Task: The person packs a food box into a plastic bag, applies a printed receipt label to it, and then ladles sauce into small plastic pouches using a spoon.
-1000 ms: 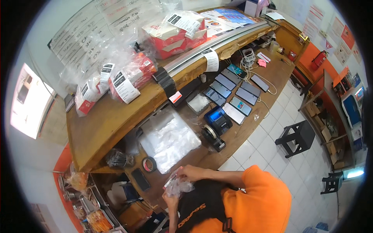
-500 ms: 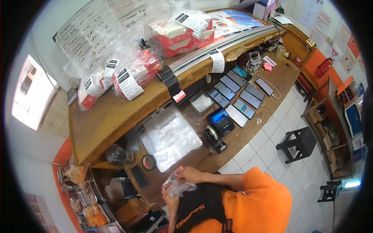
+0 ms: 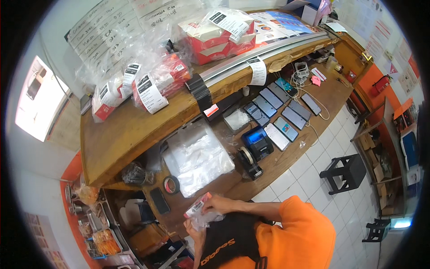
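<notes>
Close to my body, near the front edge of the wooden counter, my two hands work on a small red-and-white packet (image 3: pixel 195 206) with a crumpled clear plastic bag (image 3: pixel 208 219) around its lower part. My right hand (image 3: pixel 217 204) is closed, its fingers gripping the packet and the upper part of the bag. Lower and to the left, my left hand (image 3: pixel 195 232) curls round the packet's lower end and the bag; some of its fingers are hidden. A stack of clear plastic bags (image 3: pixel 199 159) lies just beyond my hands.
A black tape roll (image 3: pixel 171 184) and a dark phone (image 3: pixel 160 200) lie to the left. Right of the bags stand a tape dispenser (image 3: pixel 249 163), a label printer (image 3: pixel 257 142) and several phones (image 3: pixel 286 128). Bagged red boxes (image 3: pixel 217 42) sit on the raised shelf (image 3: pixel 134 139).
The view has shifted slightly. Both hands keep hold of the packet and bag, and more of the packet's red-and-white face shows above my fingers.
</notes>
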Motion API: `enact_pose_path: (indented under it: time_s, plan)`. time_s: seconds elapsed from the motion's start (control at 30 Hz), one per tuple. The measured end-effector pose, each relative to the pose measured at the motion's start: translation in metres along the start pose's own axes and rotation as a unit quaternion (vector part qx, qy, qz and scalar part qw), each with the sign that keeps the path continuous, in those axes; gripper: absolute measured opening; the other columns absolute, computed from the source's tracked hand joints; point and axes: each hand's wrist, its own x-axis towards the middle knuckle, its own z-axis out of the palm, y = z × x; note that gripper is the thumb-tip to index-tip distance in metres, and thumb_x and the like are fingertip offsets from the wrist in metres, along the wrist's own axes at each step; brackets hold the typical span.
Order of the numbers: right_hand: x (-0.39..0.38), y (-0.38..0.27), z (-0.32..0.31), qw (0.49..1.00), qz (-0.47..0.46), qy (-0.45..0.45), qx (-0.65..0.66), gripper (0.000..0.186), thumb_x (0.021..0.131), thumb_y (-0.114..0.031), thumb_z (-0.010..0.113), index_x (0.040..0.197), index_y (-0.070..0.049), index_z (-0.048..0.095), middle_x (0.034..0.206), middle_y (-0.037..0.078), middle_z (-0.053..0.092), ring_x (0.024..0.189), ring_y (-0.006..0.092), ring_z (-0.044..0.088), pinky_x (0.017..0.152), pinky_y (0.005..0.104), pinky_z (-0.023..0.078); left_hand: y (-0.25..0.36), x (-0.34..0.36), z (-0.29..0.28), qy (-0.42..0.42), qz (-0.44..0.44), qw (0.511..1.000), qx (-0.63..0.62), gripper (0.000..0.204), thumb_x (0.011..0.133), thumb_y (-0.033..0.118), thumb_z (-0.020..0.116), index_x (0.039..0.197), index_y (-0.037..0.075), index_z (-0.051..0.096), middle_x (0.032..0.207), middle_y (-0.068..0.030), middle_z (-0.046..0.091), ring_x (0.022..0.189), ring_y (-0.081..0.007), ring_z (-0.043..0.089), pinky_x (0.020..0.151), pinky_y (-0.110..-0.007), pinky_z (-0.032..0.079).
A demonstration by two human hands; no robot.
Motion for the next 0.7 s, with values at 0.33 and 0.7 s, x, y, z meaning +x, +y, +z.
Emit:
enact_pose_path:
  time_s: [0.33,0.7]
  plan:
    - [0.001,0.015,0.006,0.994,-0.067,-0.022,-0.081,0.028,0.101,-0.026,0.065,0.111,-0.003,0.076,0.107,0.018,0.074,0.102,0.0347,0.070,0.091,0.0449,0.053,0.007,0.002,0.002,-0.019,0.038,0.999,0.026,0.040,0.068,0.002,0.079,0.107,-0.001,0.074,0.116,-0.0158,0.068,0.109,-0.0372,0.062,0.097,-0.046,0.048]
    - [0.005,0.026,0.015,0.986,-0.105,-0.010,-0.130,0.027,0.103,-0.026,0.060,0.109,-0.002,0.069,0.108,0.016,0.069,0.101,0.0378,0.069,0.087,0.0484,0.054,0.015,0.013,-0.007,-0.090,0.092,0.990,0.057,0.040,0.068,0.001,0.075,0.108,-0.005,0.072,0.111,-0.0197,0.072,0.106,-0.0410,0.065,0.097,-0.048,0.050]
